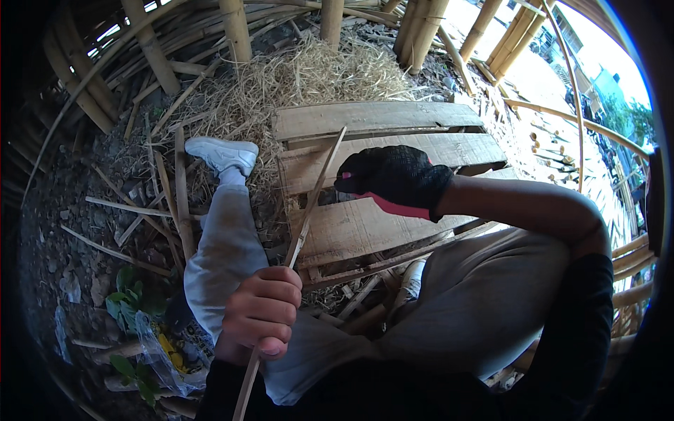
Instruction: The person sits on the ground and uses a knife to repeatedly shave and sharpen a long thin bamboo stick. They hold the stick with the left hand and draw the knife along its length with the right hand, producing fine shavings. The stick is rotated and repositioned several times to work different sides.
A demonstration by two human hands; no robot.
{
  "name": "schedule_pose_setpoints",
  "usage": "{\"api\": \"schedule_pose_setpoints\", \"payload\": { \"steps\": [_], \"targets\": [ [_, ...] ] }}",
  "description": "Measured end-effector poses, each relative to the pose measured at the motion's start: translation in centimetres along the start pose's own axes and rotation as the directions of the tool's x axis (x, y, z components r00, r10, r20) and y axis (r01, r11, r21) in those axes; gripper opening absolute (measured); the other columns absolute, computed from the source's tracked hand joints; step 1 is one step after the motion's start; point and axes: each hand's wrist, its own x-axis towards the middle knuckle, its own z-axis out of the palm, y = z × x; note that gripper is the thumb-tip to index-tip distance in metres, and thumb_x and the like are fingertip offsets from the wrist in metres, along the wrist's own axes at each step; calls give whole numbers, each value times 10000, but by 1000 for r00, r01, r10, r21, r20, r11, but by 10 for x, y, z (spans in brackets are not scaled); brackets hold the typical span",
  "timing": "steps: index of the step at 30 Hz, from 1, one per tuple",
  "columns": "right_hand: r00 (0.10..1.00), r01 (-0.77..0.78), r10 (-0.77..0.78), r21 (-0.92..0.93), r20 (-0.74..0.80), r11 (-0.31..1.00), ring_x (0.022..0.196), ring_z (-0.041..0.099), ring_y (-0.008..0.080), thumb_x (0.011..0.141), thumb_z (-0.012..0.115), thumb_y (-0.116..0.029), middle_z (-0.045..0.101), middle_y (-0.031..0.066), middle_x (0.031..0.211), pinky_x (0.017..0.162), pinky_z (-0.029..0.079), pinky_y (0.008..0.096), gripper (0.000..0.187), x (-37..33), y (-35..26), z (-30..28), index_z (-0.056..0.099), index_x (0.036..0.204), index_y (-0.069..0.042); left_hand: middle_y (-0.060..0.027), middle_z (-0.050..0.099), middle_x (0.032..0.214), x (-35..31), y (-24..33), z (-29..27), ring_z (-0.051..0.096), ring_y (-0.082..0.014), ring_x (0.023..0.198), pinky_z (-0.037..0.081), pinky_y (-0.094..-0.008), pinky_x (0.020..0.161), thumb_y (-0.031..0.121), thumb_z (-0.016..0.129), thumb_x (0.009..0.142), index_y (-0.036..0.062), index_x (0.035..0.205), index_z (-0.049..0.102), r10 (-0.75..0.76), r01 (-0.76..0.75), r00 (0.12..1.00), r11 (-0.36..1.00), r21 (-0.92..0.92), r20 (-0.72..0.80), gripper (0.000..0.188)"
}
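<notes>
My bare left hand [263, 312] is wrapped round a long thin bamboo strip [307, 214]. The strip slants from the lower edge up past the fist, its far tip over the wooden slatted platform [358, 228]. My right hand [393, 179] wears a black and pink glove. Its fingers are curled closed just right of the strip's upper part, above the slats. Whatever may be inside that fist is hidden by the glove. Between the gloved fingers and the strip a small gap shows.
Behind the platform lies a heap of pale shavings [316, 77]. Upright bamboo poles [236, 31] stand at the back. Loose bamboo pieces [184, 189] and a clear plastic bag [165, 358] lie on the left-hand ground. My outstretched leg with a white shoe [221, 151] is beside the platform.
</notes>
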Motion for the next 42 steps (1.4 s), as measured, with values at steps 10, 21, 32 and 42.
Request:
{"api": "schedule_pose_setpoints", "payload": {
  "steps": [10, 21, 32, 42],
  "targets": [
    [982, 101, -80, -110, 174, 989, 776, 704, 272, 1050, 463, -379, 715, 57, 893, 701, 552, 398, 309, -10, -45, 0, 704, 1096, -192, -5, 361, 510, -6, -3, 13, 442, -182, 436, 385, -334, 435, 251, 414, 1083, 88, 522, 367, 59, -59, 997, 998, -7, -56, 586],
    [928, 370, -349, -210, 132, 905, 756, 697, 251, 1020, 548, -378, 689, 39, 845, 656, 562, 389, 258, 3, -14, 14, 707, 1165, -236, -10, 343, 477, -7, -1, 18, 434, -186, 412, 409, -324, 432, 296, 336, 1109, 92, 492, 321, 79, -73, 988, 996, 49, -130, 650],
    [944, 309, -255, -283, 211, 908, 776, 715, 268, 1011, 543, -428, 728, 72, 875, 645, 566, 411, 310, 12, -23, 3, 704, 1132, -191, -6, 335, 464, -9, 9, 21, 419, -170, 394, 407, -312, 424, 289, 332, 1112, 95, 479, 303, 92, -82, 973, 995, 56, -211, 663],
    [933, 176, -76, -261, 353, 949, 876, 712, 291, 1055, 440, -378, 717, 71, 948, 711, 563, 439, 319, 20, -26, -5, 656, 1258, -260, -2, 325, 468, -6, 6, 14, 406, -167, 396, 387, -314, 413, 316, 314, 1118, 95, 478, 300, 87, -76, 980, 995, 67, -180, 676]
  ]
}}
